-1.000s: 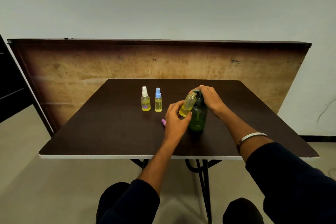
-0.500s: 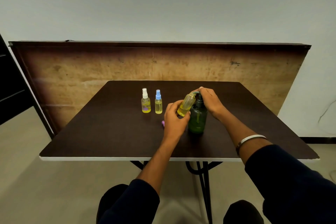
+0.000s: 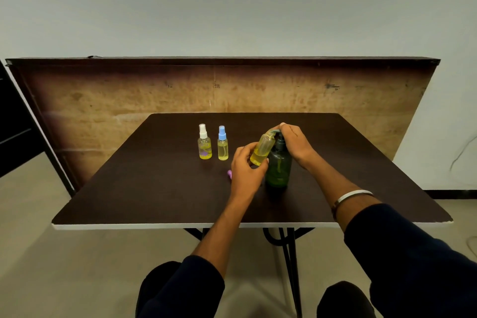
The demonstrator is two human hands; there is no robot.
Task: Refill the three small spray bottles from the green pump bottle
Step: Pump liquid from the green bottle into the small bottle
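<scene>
My left hand (image 3: 245, 168) holds an uncapped small bottle (image 3: 262, 149) with yellow liquid in its lower part, tilted so its mouth meets the pump spout. The green pump bottle (image 3: 278, 166) stands upright on the dark table (image 3: 154, 183). My right hand (image 3: 295, 143) rests closed over the pump head. Two capped spray bottles stand upright to the left: one with a white cap (image 3: 204, 146), one with a blue cap (image 3: 222, 146), both holding yellow liquid. A small pink cap (image 3: 229, 173) lies on the table, partly hidden by my left hand.
A large wooden board (image 3: 129, 100) leans against the wall behind the table. The table's white front edge (image 3: 154, 226) is near my knees, with black metal legs (image 3: 289, 253) below it. A dark panel (image 3: 13, 116) stands at far left.
Both hands, the small bottle and the pump bottle keep the same pose. The whole scene sits slightly lower in the picture than a second ago.
</scene>
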